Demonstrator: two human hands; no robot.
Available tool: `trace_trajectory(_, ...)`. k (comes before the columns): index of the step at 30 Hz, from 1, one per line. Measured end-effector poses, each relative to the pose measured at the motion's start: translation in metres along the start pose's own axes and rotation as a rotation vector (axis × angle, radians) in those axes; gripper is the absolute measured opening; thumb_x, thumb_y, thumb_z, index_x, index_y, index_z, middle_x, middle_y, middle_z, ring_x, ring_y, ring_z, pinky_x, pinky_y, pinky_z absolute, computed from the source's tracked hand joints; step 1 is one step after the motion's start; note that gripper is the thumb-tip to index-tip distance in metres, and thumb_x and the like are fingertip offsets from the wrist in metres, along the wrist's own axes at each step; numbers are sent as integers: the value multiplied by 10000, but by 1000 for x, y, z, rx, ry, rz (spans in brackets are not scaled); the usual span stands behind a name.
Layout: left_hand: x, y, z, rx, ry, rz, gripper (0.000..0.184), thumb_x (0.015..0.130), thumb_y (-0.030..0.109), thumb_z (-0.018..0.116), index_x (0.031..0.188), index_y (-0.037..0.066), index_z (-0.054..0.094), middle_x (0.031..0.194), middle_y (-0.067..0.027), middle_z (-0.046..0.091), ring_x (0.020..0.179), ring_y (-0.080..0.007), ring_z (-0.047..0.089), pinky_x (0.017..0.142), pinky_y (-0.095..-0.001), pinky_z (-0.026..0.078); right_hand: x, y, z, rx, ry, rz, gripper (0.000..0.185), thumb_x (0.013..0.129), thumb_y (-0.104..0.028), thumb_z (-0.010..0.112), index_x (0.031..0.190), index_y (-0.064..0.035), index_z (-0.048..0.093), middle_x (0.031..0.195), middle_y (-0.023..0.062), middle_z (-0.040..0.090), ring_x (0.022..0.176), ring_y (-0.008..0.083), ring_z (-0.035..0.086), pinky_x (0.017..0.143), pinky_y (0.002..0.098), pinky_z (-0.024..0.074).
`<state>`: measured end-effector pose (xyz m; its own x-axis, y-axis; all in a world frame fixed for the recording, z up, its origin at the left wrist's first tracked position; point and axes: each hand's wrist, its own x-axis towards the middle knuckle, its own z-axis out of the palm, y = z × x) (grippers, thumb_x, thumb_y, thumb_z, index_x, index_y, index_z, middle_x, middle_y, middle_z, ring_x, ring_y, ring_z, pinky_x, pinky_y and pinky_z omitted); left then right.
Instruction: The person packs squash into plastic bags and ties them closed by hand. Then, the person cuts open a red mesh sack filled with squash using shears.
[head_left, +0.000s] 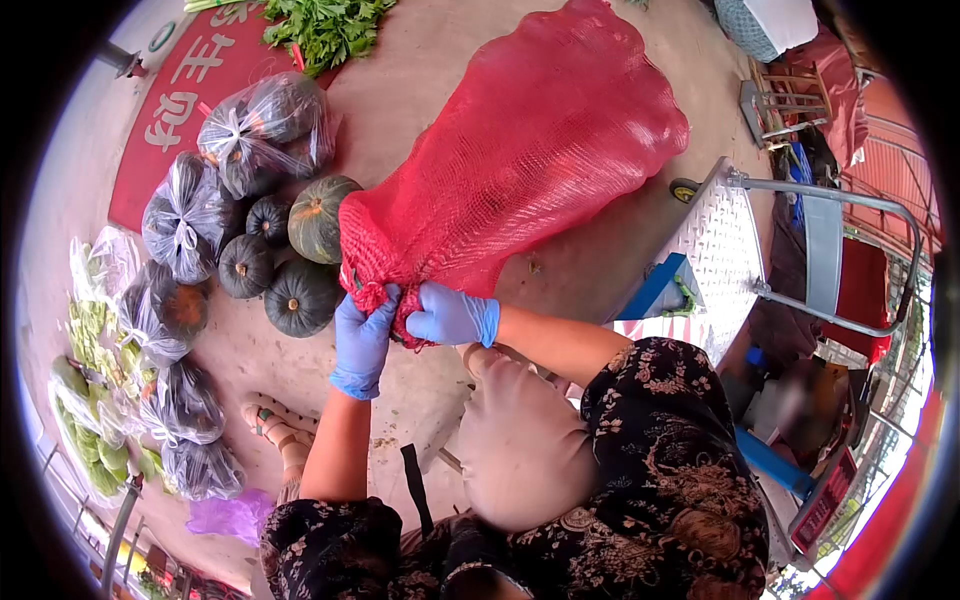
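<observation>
A large red mesh sack (540, 140) lies on the floor in front of me, its gathered mouth pointing toward my body. My left hand (362, 340), in a blue glove, is closed on the bunched mesh at that mouth. Right beside it my right hand (450, 315), also gloved in blue, grips the same bunched mesh. What the sack holds is hard to make out through the net. Close to the sack's mouth, on its left, sit a mottled green and orange pumpkin (322, 220) and a dark green pumpkin (300, 298).
Bagged pumpkins (190, 218) and bagged leafy greens (95, 400) line the left side. Leafy celery (330, 30) lies on a red mat (150, 120) at the top. On the right stand a metal platform cart (715, 250) and a wooden stool (790, 100). A purple bag (228, 515) lies lower left.
</observation>
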<state>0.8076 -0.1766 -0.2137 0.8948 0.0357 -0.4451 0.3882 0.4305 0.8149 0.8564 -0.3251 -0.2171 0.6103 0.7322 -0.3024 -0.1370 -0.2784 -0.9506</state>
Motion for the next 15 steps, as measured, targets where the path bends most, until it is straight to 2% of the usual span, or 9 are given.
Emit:
trace_trajectory(1, -15, -2, -14, 40, 43, -20, 186, 829, 69, 602, 1010, 31, 612, 962, -22, 630, 865, -92, 564, 777, -266, 453, 1, 0, 11, -57, -79, -44, 194, 703, -143, 512, 613, 23, 556, 542, 206, 531, 456, 284, 535, 481, 394, 420)
trace_trajectory(3, -43, 2, -33, -25, 88, -120, 184, 834, 85, 598, 1012, 44, 612, 985, -27, 626, 889, -112, 571, 808, -280, 445, 1, -18, 26, -111, -223, 2, 224, 713, -175, 517, 650, 31, 577, 606, 246, 555, 543, 341, 581, 511, 426, 427)
trace_trajectory(5, -63, 2, -44, -30, 164, -141, 212, 842, 103, 588, 1044, 40, 596, 1013, -34, 617, 918, -120, 563, 845, -286, 426, 6, -17, 40, -225, -342, 14, 252, 744, -213, 532, 659, 25, 537, 595, 216, 540, 490, 303, 513, 494, 415, 383)
trace_trajectory(8, -66, -3, -57, -148, 241, -176, 276, 849, 92, 564, 1115, 24, 539, 1078, -61, 587, 991, -160, 550, 885, -312, 419, 20, -7, 27, -63, -536, -57, 339, 783, -298, 548, 699, 31, 552, 649, 230, 555, 551, 305, 547, 525, 404, 401)
trace_trajectory(9, -63, -4, -56, -201, 266, -186, 289, 849, 87, 560, 1128, 20, 526, 1089, -66, 581, 1002, -169, 547, 892, -319, 419, 24, -4, 19, -43, -567, -42, 366, 802, -354, 553, 763, 8, 587, 701, 223, 574, 615, 305, 575, 561, 387, 421)
trace_trajectory(11, -43, 10, -38, -272, 295, -179, 315, 851, 79, 547, 1154, 12, 494, 1105, -86, 569, 1019, -194, 544, 904, -337, 423, 18, -20, -10, -52, -387, -61, 314, 802, -333, 560, 810, -24, 612, 709, 197, 589, 625, 311, 577, 572, 387, 433)
trace_trajectory(13, -14, 23, -17, -326, 241, -147, 320, 853, 79, 541, 1160, 10, 487, 1106, -93, 567, 1020, -198, 546, 905, -341, 423, 12, -25, -24, -193, -81, -34, 241, 789, -260, 577, 853, -29, 598, 734, 168, 599, 684, 305, 589, 616, 381, 450)
trace_trajectory(15, 22, 27, -3, -301, 172, -178, 297, 855, 81, 538, 1141, 9, 502, 1084, -97, 578, 999, -197, 557, 901, -339, 426, 3, -39, -30, -379, 370, -193, 173, 749, -181, 588, 860, -48, 585, 835, 138, 587, 784, 283, 578, 659, 375, 452)
